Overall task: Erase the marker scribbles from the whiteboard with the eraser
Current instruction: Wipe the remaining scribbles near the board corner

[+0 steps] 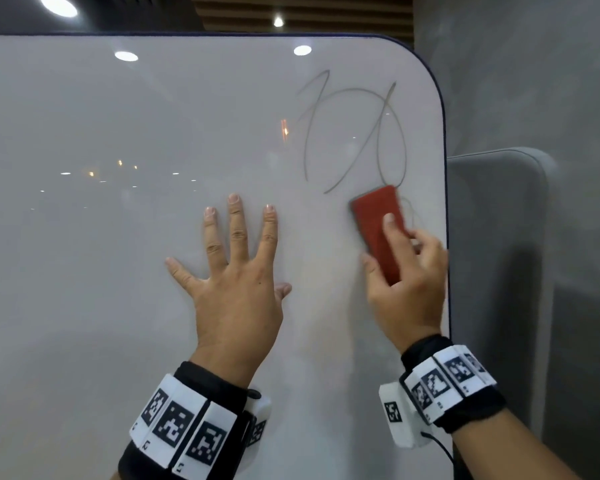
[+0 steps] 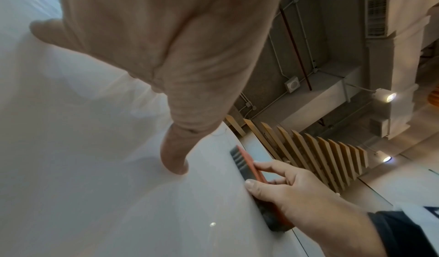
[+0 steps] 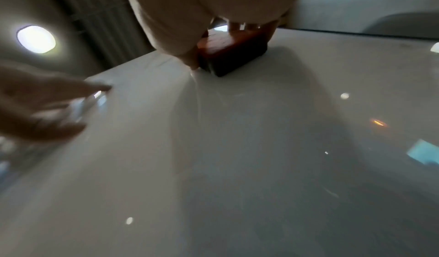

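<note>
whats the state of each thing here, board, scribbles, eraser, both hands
whiteboard: upright, mostly free of marks, glossy with light reflections
marker scribbles: still on the board near its upper right corner, largely unerased
eraser: red, pressed to the board just below the scribbles, its top end reaching their lowest loop
left hand: flat on the board, fingers spread, holding nothing
right hand: grips the eraser's lower end

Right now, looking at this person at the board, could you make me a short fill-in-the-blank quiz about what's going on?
1. The right hand grips an eraser whose back is coloured ____.
2. The left hand lies flat on the whiteboard with its fingers ____.
3. The marker scribbles lie ____ the eraser in the head view.

Missing words: red; spread; above
</note>
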Demonstrator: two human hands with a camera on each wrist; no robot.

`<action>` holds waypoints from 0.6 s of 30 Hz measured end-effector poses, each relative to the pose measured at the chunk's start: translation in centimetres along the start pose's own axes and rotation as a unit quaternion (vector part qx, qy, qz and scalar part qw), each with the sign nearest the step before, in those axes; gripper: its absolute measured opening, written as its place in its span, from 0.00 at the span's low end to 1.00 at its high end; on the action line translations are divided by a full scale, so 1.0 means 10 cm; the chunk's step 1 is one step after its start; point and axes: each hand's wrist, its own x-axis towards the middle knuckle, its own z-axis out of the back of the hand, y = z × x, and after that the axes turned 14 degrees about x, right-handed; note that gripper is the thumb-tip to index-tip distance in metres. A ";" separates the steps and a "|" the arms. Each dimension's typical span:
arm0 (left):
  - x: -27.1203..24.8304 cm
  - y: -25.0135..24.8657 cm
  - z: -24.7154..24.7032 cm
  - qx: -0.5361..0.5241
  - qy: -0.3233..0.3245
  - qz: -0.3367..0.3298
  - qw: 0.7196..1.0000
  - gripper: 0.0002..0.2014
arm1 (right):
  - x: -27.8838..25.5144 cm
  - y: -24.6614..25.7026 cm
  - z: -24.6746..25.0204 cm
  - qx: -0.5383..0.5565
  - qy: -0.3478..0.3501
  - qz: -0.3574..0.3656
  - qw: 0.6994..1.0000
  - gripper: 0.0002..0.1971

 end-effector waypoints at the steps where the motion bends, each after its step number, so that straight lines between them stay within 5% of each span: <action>1: 0.00 0.00 -0.01 0.001 0.000 -0.001 1.000 0.49 | 0.05 -0.04 0.01 0.010 -0.033 -0.043 0.998 0.28; 4: 0.00 0.00 -0.03 0.003 -0.012 -0.001 1.000 0.49 | 0.05 0.02 -0.04 0.021 -0.059 -0.100 0.993 0.30; 9: -0.01 0.01 -0.07 0.007 -0.032 0.002 0.999 0.51 | -0.17 0.12 0.00 -0.005 0.073 0.024 0.997 0.29; 14: -0.02 0.01 -0.11 0.005 -0.038 0.000 0.999 0.50 | 0.04 -0.10 0.07 0.017 -0.064 -0.106 0.992 0.31; 18: -0.02 0.01 -0.11 0.015 -0.048 0.003 0.999 0.51 | 0.03 0.09 -0.03 0.037 -0.029 -0.077 0.996 0.32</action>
